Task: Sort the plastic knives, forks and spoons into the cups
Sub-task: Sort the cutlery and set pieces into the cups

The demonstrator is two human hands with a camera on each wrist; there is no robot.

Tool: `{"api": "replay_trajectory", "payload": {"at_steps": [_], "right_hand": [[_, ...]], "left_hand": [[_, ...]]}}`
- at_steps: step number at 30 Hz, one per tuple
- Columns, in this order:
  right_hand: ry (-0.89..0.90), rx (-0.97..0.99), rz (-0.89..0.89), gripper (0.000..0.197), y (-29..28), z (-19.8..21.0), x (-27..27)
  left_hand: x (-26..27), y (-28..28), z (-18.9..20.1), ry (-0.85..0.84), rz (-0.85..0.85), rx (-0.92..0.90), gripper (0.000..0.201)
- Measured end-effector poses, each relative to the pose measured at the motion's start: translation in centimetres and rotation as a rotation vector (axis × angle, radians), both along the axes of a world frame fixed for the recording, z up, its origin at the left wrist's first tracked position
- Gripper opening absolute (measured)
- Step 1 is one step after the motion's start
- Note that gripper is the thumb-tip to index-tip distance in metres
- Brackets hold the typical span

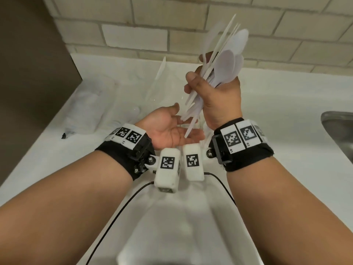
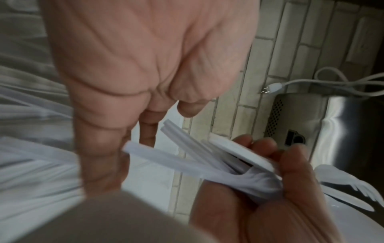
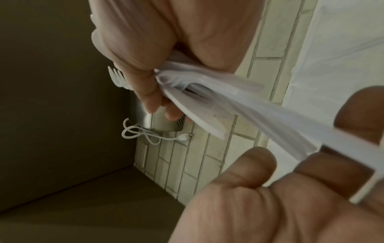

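Note:
My right hand [image 1: 198, 73] grips a bundle of white plastic cutlery [image 1: 227, 62] upright above the counter, spoon bowls and fork tines at the top. In the right wrist view the bundle [image 3: 207, 98] fans out of the fist, and a fork head [image 3: 118, 77] sticks out behind it. My left hand [image 1: 183, 125] lies open, palm up, under the handle ends, which touch its fingers [image 3: 332, 177]. Behind the hands stand faint clear cups [image 1: 152, 92], one holding a white knife [image 1: 159, 73].
A crumpled clear plastic bag [image 1: 89, 104] lies at the left of the white counter [image 1: 277, 104]. A steel sink [image 1: 340, 131] cuts in at the right. A tiled wall [image 1: 133, 35] runs behind, with a steel appliance [image 2: 311, 123] and a loose grey power cord [image 2: 301, 85].

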State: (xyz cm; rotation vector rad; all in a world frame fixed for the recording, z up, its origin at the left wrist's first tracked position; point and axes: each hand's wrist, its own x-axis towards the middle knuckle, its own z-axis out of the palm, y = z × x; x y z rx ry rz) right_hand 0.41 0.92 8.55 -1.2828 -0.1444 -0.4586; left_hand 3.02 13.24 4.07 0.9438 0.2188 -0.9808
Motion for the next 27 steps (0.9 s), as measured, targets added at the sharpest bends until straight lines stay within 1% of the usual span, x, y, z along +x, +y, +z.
{"api": "replay_trajectory", "payload": {"at_steps": [2,4,5,6,9,10,13,14,15,17,18,19,20,22,24,25,27], "right_hand": [[0.037,-0.057,-0.002,0.027,0.3,-0.6,0.3],[0.087,-0.145,-0.001,0.02,0.6,-1.5,0.5],[0.116,-0.156,0.008,0.016,0.7,-1.8,0.5],[0.148,-0.146,0.016,0.017,0.9,-1.9,0.4],[0.184,-0.093,0.053,0.019,0.8,-1.8,0.7],[0.183,-0.09,0.064,0.019,0.8,-1.7,0.8],[0.197,-0.129,0.085,0.02,0.9,-1.8,1.1],[0.2,-0.152,0.1,0.019,1.0,-2.0,1.1],[0.212,-0.159,0.111,0.019,1.0,-2.2,1.1],[0.239,-0.14,0.127,0.015,1.2,-2.3,1.0],[0.24,-0.127,0.142,0.014,1.1,-2.3,1.0],[0.24,-0.104,0.165,0.013,1.0,-2.3,1.0],[0.245,-0.082,0.196,0.011,0.9,-2.2,1.1],[0.267,-0.098,0.264,0.011,0.9,-2.3,0.9],[0.305,-0.241,0.347,0.012,1.5,-2.7,0.7],[0.319,-0.314,0.371,0.01,2.0,-3.0,0.6],[0.376,-0.322,0.381,0.008,2.9,-3.4,0.4]], "left_hand": [[0.1,0.3,0.3,-0.044,0.058,-0.054,0.06],[0.4,0.5,0.7,-0.092,0.127,-0.102,0.046],[0.6,0.7,0.9,-0.116,0.148,-0.115,0.041],[0.7,0.8,1.0,-0.137,0.152,-0.111,0.04],[0.9,1.2,0.8,-0.156,0.075,-0.038,0.046],[1.0,1.2,0.8,-0.146,0.076,-0.041,0.047],[1.2,1.2,0.7,-0.15,0.13,-0.122,0.043],[1.4,1.3,0.7,-0.159,0.126,-0.131,0.045],[1.5,1.4,0.7,-0.169,0.097,-0.122,0.049],[1.7,1.9,0.8,-0.213,-0.038,-0.062,0.07],[1.8,2.2,0.7,-0.271,-0.08,-0.029,0.082],[1.8,2.5,0.7,-0.354,-0.086,-0.015,0.091],[1.8,2.8,0.8,-0.456,-0.08,-0.03,0.092],[1.2,2.7,1.9,-0.656,-0.094,-0.043,0.077],[0.5,2.2,3.1,-0.828,-0.116,0.065,0.064],[0.2,1.8,3.4,-0.864,-0.105,0.139,0.059],[0.1,1.4,3.5,-0.873,-0.04,0.265,0.049]]}}
